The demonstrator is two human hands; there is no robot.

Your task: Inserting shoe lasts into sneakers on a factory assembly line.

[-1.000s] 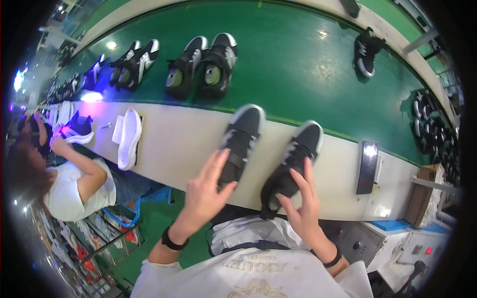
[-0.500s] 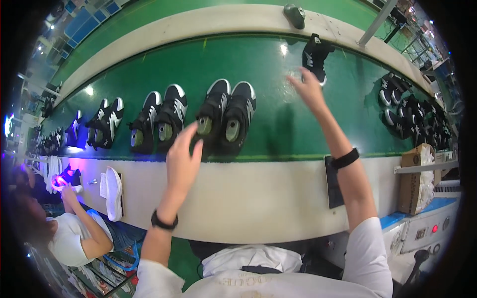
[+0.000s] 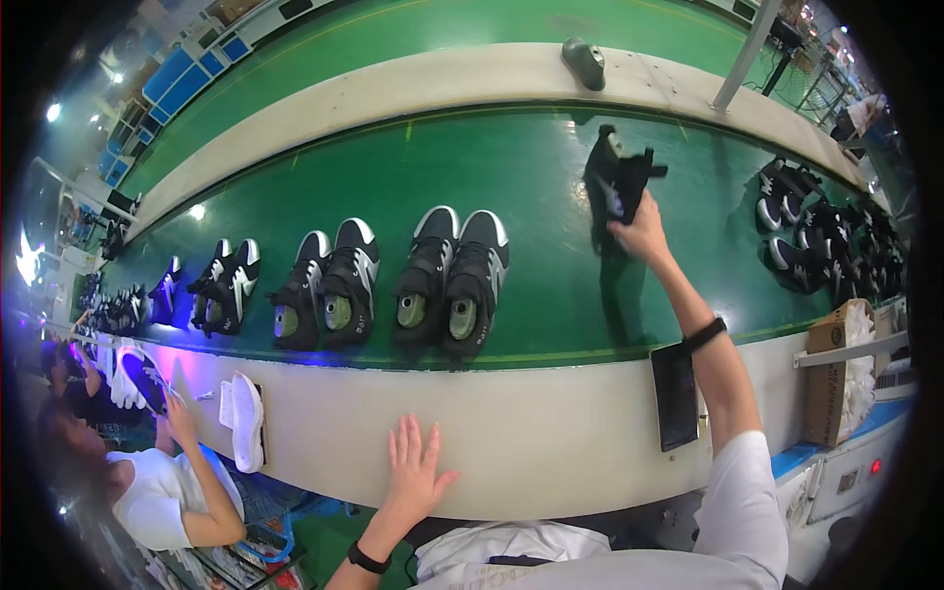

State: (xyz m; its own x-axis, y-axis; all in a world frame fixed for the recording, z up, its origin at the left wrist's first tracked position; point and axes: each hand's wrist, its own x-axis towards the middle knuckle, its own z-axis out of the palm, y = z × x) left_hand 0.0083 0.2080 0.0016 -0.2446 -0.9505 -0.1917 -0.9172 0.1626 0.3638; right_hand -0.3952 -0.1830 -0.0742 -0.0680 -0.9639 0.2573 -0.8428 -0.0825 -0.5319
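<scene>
My right hand [image 3: 641,231] grips a black shoe [image 3: 612,177] by its lower end, holding it over the far part of the green belt [image 3: 551,265]. The shoe is tilted and casts a dark shadow below. My left hand [image 3: 415,470] rests palm down on the cream ledge [image 3: 531,423] near me, fingers stretched out and nothing in it. Ahead of that hand stand black shoes with silver-white toes, one pair [image 3: 452,280] in the middle and another pair [image 3: 329,285] to its left. Grey-green forms show inside their openings.
More shoes [image 3: 221,285] stand farther left; a dark pile of shoes [image 3: 836,236] lies at right. On the ledge are a dark flat panel [image 3: 676,398], white soles [image 3: 246,423] and a cardboard box [image 3: 831,374]. A grey shoe last [image 3: 585,64] sits on the far rim. A co-worker [image 3: 167,492] handles a shoe at left.
My right hand has taken hold of the black shoe and lifted it. My left hand has drawn back from the shoe pairs onto the ledge. The view has tilted up slightly.
</scene>
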